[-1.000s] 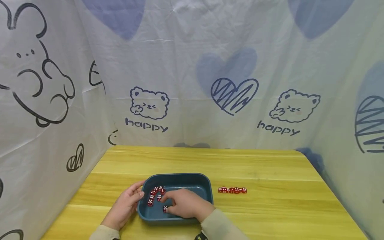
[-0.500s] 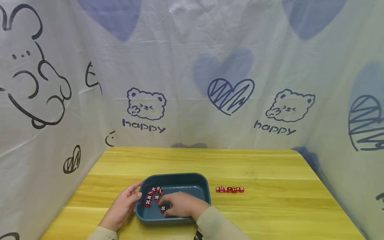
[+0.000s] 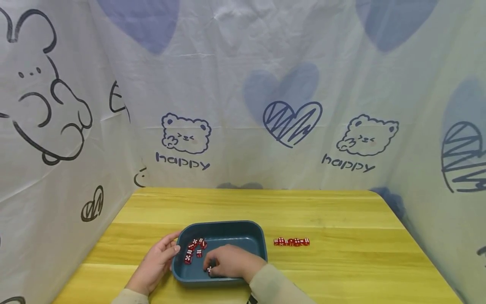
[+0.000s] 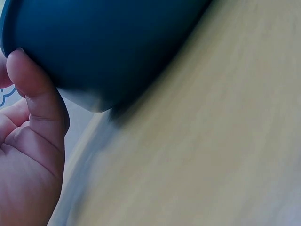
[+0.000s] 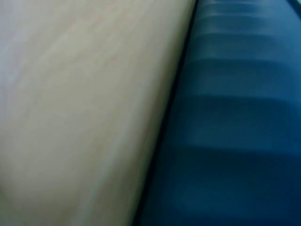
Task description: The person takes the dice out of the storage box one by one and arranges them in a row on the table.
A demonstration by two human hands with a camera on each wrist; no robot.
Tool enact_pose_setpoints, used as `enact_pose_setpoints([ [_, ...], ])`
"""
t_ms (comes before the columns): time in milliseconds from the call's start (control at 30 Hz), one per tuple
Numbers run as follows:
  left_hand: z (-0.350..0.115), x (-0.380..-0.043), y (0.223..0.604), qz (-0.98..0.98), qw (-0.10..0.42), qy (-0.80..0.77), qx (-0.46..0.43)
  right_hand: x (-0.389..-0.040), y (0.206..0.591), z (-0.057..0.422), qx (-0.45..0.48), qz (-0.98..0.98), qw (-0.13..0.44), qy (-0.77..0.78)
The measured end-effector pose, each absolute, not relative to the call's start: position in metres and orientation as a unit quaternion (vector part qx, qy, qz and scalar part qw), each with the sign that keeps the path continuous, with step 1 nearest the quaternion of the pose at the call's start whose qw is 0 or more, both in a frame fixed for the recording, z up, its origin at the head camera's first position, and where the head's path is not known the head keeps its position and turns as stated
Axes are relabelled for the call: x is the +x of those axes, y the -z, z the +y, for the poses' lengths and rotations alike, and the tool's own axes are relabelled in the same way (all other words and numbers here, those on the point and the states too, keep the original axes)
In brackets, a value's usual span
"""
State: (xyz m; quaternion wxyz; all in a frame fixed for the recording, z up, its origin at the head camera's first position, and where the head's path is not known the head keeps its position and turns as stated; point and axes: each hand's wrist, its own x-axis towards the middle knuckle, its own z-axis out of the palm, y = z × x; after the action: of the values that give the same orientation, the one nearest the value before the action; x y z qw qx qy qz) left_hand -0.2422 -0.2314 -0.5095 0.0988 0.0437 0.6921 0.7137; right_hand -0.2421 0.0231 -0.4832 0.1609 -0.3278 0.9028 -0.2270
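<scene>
A dark teal plastic box (image 3: 220,280) with rounded corners stands on the table in the head view. At its left end my left hand (image 3: 153,261) holds the wall, thumb near the rim. In the left wrist view the thumb (image 4: 35,89) presses the outer wall of the box (image 4: 108,42). Inside the box, near its front wall, my right hand (image 3: 229,264) pinches a red die (image 3: 209,270) between index finger and thumb. Other red dice (image 3: 188,256) with white dots lie at the box's left end, and one single die (image 3: 199,253) is beside them.
On the yellow wood-grain table (image 3: 341,261), right of the box, a short row of red dice (image 3: 291,242) lies side by side. White cloth walls (image 3: 235,160) with printed drawings stand behind and at both sides. The right wrist view is blurred.
My right index finger has come down beside the near die, which has shifted slightly and is now mostly covered by the fingers. The left hand stays at the box; the head view shifted a little.
</scene>
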Motion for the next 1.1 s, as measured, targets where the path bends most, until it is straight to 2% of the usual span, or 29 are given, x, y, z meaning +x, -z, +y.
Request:
enact_pose_setpoints([
  [600, -0.232, -0.242, 0.511, 0.692, 0.108, -0.713, 0.035, -0.238, 0.474, 0.03, -0.33, 0.905, 0.073, 0.257],
  [1100, -0.232, -0.241, 0.508, 0.686, 0.107, -0.718, 0.043, -0.238, 0.459, 0.068, -0.29, 0.897, 0.025, 0.333],
])
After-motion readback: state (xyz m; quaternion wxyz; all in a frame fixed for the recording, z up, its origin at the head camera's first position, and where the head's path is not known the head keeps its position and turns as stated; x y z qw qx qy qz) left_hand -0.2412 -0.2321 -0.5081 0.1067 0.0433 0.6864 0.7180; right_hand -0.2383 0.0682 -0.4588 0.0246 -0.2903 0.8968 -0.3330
